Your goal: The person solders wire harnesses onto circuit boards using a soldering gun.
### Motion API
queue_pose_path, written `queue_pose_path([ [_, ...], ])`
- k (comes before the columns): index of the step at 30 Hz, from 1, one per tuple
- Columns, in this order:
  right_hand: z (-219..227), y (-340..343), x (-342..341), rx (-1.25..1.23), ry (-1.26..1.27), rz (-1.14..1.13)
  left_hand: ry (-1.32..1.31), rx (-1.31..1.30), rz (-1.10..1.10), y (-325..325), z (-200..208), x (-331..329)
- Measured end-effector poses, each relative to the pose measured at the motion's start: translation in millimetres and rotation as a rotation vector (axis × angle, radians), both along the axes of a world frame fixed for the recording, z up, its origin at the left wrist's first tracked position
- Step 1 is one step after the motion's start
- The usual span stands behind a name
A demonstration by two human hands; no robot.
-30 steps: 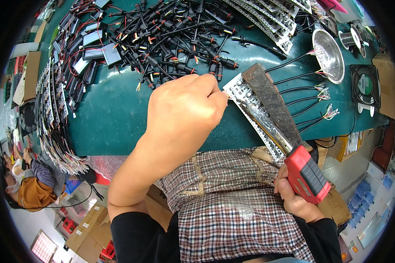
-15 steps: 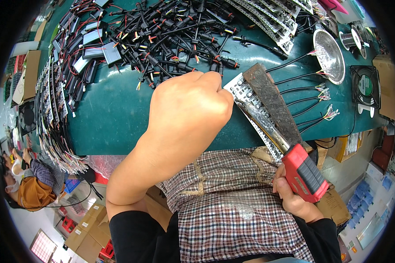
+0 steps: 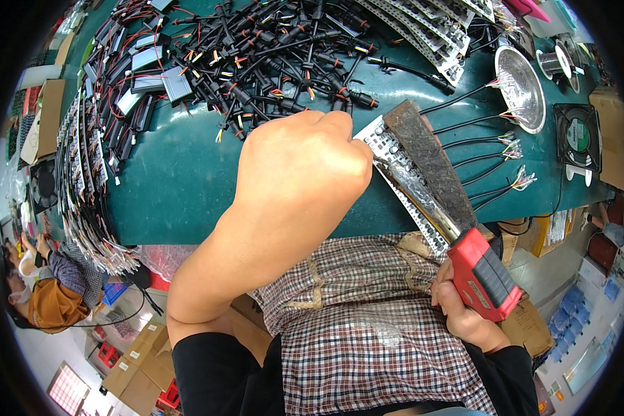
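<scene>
The left hand (image 3: 301,173) is closed like a fist by the top end of the white board strip (image 3: 376,141) — I can't tell if its hidden fingers hold something. The right hand (image 3: 464,315) grips the red and black tool (image 3: 484,274), and its metal rod points up over the strip. A dark bar (image 3: 430,163) lies across the strip on the green desk (image 3: 166,201) — black wires (image 3: 473,141) stick out to the right.

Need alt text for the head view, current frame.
A curled left hand, fingertips hidden, is beside a white circuit strip over a green table; the right hand is at a red-handled tool angled over the strip. Beyond lie piled black cables, with a metal dish at right.
</scene>
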State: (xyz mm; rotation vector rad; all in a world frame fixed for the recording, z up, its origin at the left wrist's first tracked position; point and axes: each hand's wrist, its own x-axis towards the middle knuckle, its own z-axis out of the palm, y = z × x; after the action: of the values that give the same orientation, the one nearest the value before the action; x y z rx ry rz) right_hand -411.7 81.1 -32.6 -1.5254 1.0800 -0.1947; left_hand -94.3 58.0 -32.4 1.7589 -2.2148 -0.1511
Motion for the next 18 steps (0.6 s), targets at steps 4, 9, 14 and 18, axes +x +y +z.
queue_pose_path([
  [4, 0.0, -4.5, -0.4, -0.017, 0.033, 0.038, -0.004, -0.001, 0.004, -0.5, -1.0, -0.2],
  [9, 4.6, -0.4, 1.1, 0.006, -0.016, -0.044, -0.004, 0.002, -0.002, -0.3, 0.4, 0.8],
  [14, 12.0, -6.3, 2.4, 0.089, -0.040, -0.071, -0.009, 0.015, -0.002, -0.7, -0.3, 0.5],
  [18, 4.4, -3.9, -2.2, 0.029, -0.094, -0.068, -0.013, 0.013, -0.006, -1.4, 2.3, 0.3],
])
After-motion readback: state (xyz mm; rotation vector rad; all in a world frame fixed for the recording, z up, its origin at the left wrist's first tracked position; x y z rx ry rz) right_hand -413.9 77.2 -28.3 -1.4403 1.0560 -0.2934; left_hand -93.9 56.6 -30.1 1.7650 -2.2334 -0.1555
